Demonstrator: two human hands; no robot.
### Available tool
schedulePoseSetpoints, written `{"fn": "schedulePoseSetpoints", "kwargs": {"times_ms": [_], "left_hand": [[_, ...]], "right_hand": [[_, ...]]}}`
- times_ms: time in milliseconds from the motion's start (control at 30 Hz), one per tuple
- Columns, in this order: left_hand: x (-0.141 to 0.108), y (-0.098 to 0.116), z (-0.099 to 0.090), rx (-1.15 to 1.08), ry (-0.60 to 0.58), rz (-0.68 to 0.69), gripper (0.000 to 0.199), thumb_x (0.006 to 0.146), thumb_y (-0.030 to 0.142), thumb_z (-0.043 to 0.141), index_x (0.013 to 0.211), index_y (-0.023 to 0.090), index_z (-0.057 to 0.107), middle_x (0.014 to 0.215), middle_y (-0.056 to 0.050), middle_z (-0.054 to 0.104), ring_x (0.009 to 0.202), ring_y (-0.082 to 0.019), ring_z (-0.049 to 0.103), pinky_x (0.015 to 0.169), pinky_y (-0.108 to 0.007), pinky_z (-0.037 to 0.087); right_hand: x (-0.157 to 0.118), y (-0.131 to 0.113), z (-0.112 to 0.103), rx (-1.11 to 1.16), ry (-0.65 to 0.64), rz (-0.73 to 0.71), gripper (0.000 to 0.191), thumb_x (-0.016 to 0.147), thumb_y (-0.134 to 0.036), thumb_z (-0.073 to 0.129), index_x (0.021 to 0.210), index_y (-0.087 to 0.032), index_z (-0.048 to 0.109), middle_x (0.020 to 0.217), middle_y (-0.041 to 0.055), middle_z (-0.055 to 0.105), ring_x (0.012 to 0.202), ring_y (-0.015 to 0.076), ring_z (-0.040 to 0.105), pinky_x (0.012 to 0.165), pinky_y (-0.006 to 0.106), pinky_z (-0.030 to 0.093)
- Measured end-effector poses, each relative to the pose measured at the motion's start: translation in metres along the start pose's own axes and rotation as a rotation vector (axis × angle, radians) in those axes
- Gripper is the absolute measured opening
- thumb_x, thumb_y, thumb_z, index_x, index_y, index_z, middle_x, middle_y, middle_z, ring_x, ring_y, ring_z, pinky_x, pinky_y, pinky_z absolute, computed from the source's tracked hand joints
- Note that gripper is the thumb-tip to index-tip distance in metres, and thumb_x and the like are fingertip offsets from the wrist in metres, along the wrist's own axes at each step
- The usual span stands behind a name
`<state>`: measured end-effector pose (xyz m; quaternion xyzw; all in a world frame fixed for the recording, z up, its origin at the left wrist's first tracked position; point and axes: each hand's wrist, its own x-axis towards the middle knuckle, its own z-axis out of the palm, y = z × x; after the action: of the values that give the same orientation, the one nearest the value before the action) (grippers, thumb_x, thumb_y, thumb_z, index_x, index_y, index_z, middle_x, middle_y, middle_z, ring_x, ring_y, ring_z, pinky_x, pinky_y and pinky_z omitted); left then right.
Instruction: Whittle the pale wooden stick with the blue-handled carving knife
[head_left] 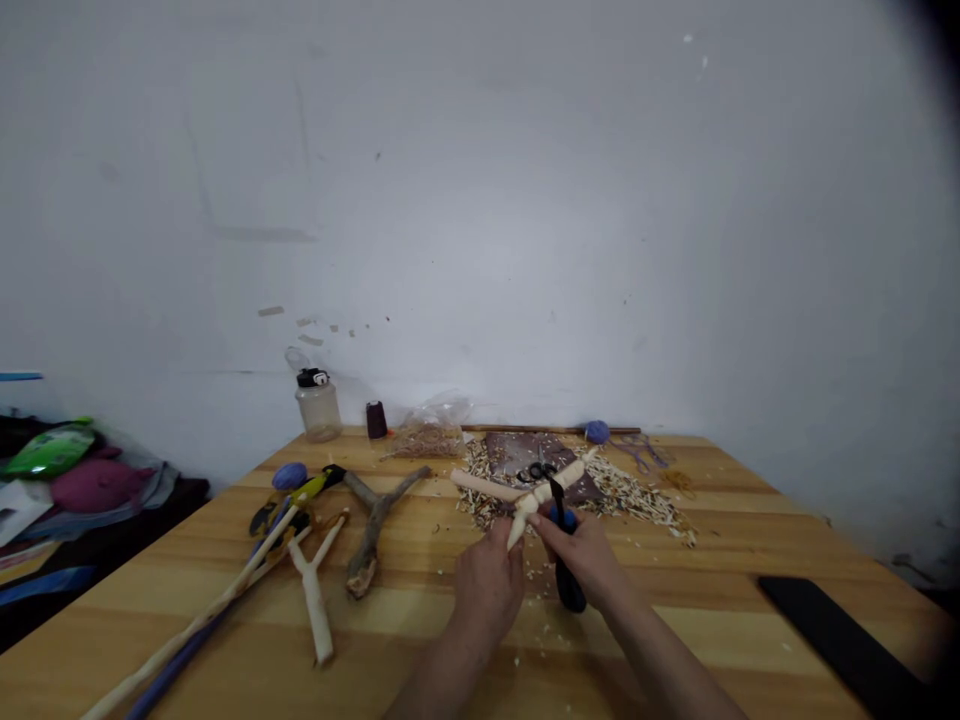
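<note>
Woodcarving workshop (shavings (pixel 630 495) across the table (pixel 735 560))

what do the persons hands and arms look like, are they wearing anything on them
The left hand and right hand are bare, with no gloves, and no ring or other jewellery can be made out. The left forearm and right forearm are bare too: no sleeve, watch or band shows before they leave the view.

The peeled forked stick (pixel 541 497) is smooth pale wood, the unpeeled branch (pixel 371 527) rough bark, the tabletop (pixel 420 575) glossy varnished wood.
</note>
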<state>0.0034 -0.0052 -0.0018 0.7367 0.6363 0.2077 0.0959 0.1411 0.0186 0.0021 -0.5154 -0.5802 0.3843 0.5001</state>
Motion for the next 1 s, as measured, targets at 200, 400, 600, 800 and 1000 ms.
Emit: {"fn": "schedulePoseSetpoints", "kwargs": {"times_ms": [200,400,600,800,1000], "left_hand": [[0.000,0.001,-0.002,-0.053,-0.008,-0.027,0.025,0.087,0.030,0.032,0.101,0.021,0.050,0.079,-0.005,0.066,0.075,-0.019,0.062,0.059,-0.025,0.034],[-0.001,-0.002,-0.003,-0.124,0.003,0.012,0.028,0.087,0.034,0.033,0.102,0.021,0.052,0.080,-0.005,0.066,0.076,-0.019,0.060,0.061,-0.025,0.034],[-0.001,-0.004,0.000,-0.410,0.026,0.046,0.040,0.090,0.041,0.022,0.094,0.019,0.055,0.068,-0.002,0.059,0.065,-0.015,0.054,0.058,-0.024,0.033],[0.010,-0.007,0.017,-1.064,-0.070,0.027,0.035,0.080,0.049,0.042,0.091,0.016,0.049,0.061,0.004,0.045,0.051,-0.009,0.044,0.050,-0.021,0.035],[0.014,-0.012,0.016,-1.348,-0.150,-0.013,0.037,0.072,0.046,0.054,0.089,0.016,0.043,0.069,0.003,0.050,0.049,-0.007,0.046,0.043,-0.020,0.035]], "right_hand": [[0.001,0.001,0.001,-0.056,0.012,-0.046,0.023,0.063,-0.040,0.053,0.062,-0.016,0.057,0.044,-0.0050,0.042,0.042,0.0084,0.034,0.041,0.020,0.029],[0.002,0.004,0.001,-0.102,0.000,-0.134,0.020,0.062,-0.036,0.051,0.061,-0.017,0.056,0.049,-0.0038,0.044,0.046,0.0091,0.036,0.045,0.021,0.032],[0.004,0.010,0.000,-0.200,-0.024,-0.208,0.018,0.064,-0.026,0.047,0.070,-0.016,0.059,0.055,-0.0032,0.049,0.053,0.0108,0.040,0.051,0.021,0.035],[0.010,0.024,0.000,-0.123,-0.137,-0.285,0.025,0.075,-0.034,0.046,0.088,-0.017,0.059,0.067,-0.0016,0.056,0.060,0.0119,0.047,0.058,0.021,0.040],[0.004,0.013,-0.004,-0.344,-0.230,-0.373,0.026,0.082,-0.033,0.042,0.099,-0.021,0.058,0.073,0.0000,0.062,0.067,0.0140,0.056,0.064,0.022,0.039]]}}
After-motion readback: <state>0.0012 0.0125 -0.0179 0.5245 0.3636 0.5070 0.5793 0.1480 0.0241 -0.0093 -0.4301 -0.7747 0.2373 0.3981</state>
